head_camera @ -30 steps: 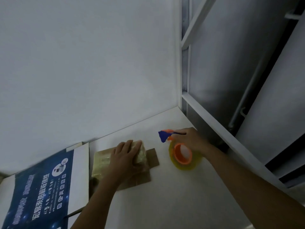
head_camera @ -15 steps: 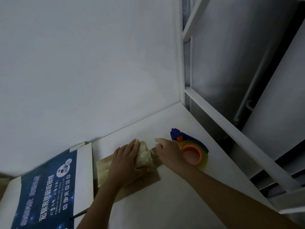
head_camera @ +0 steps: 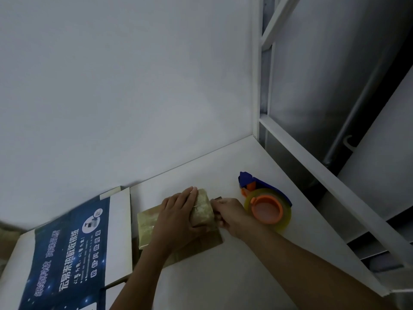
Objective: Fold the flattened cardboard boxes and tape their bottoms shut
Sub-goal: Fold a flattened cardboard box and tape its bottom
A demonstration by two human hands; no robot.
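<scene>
Box [head_camera: 201,245] lying on table [head_camera: 212,276], tape [head_camera: 202,209] across top. Left hand [head_camera: 176,218] pressing down, fingers straight. Right hand [head_camera: 232,212] working at right end, fingers curled; grip unclear. Best: pinning box steady, rubbing tape end flat, avoiding wrinkles.

A packing workroom: white table [head_camera: 212,283], plain wall [head_camera: 111,86], metal racking [head_camera: 312,175], a tape dispenser [head_camera: 268,209] and printed carton [head_camera: 67,253].

So the right hand [head_camera: 232,214] lets go of the tape dispenser [head_camera: 267,208] and slides over to the right end of the cardboard box [head_camera: 201,209], fingers now up against that end. The dispenser is left lying by itself on the bench [head_camera: 245,276], just right of the box, a bit closer to it than before.
</scene>
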